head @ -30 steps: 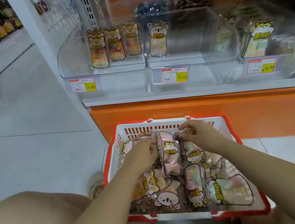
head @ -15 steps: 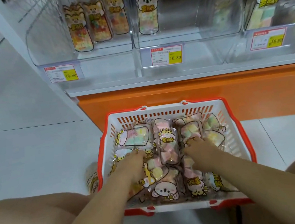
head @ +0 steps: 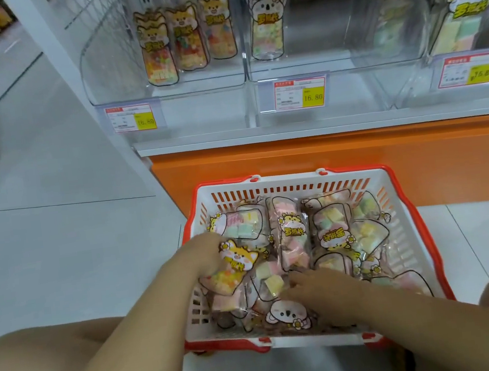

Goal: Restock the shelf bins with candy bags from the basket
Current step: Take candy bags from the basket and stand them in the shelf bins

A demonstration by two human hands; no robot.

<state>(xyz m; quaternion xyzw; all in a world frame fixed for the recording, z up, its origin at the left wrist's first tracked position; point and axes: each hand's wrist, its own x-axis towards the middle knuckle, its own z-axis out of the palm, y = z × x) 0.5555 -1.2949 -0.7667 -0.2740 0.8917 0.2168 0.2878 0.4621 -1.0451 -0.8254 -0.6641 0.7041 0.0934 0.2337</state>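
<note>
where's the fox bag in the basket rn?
Head view: the fox bag is at the left side of the basket, held by the left hand, just left of the long centre bag.

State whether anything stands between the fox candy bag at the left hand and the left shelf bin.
Nothing visible does. The fox bag only has to clear the basket rim and the left bin at its clear front wall.

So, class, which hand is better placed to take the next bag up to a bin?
Left. The left hand grips a fox bag below the left bin of matching bags. The right hand lies low in the basket, its grip unclear.
</note>
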